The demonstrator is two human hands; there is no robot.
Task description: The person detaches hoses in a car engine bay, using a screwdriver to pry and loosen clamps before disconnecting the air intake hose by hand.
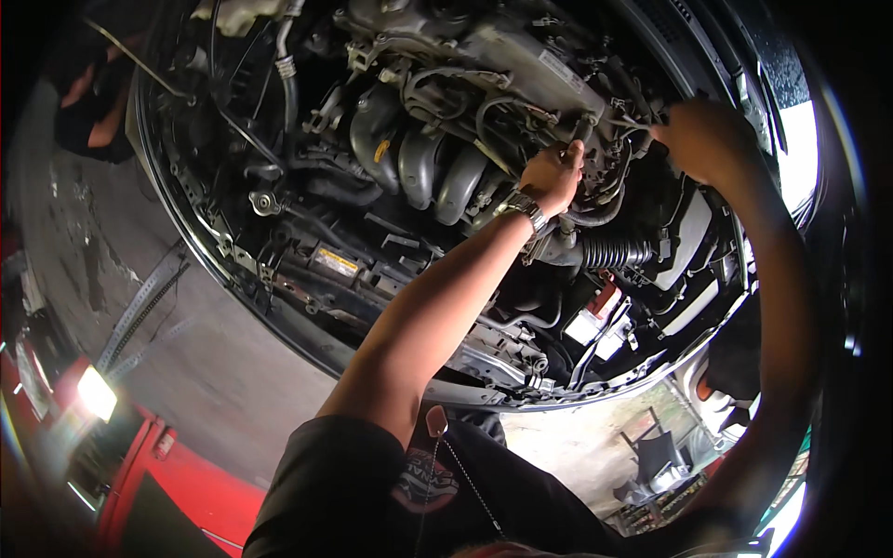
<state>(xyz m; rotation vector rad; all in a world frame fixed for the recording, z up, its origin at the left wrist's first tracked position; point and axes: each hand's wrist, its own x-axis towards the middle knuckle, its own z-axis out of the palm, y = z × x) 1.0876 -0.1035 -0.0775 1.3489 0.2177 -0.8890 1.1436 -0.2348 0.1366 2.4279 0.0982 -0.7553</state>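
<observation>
- Leaning over an open engine bay (307, 351), a person reaches both bare arms toward the engine (521, 60), which sits in the bay's upper middle from here.
- The left hand (553, 177) is curled with its thumb raised, just beside a dark upright part (584, 126); the fingers are hidden, so I can't tell whether it grips anything.
- A metal wristwatch (526, 212) circles that wrist.
- The right hand (712, 139) is bent inward at the engine's far right side, fingertips near some hoses; I can't tell whether it's clasping one.
- Curved grey intake pipes (419, 167) lie left of the left hand; a black ribbed hose (616, 252) runs below.
- Nearer the person sits a white-and-red battery (600, 325).
- A red vehicle (200, 493) and a bright lamp (97, 393) stand at lower left.
</observation>
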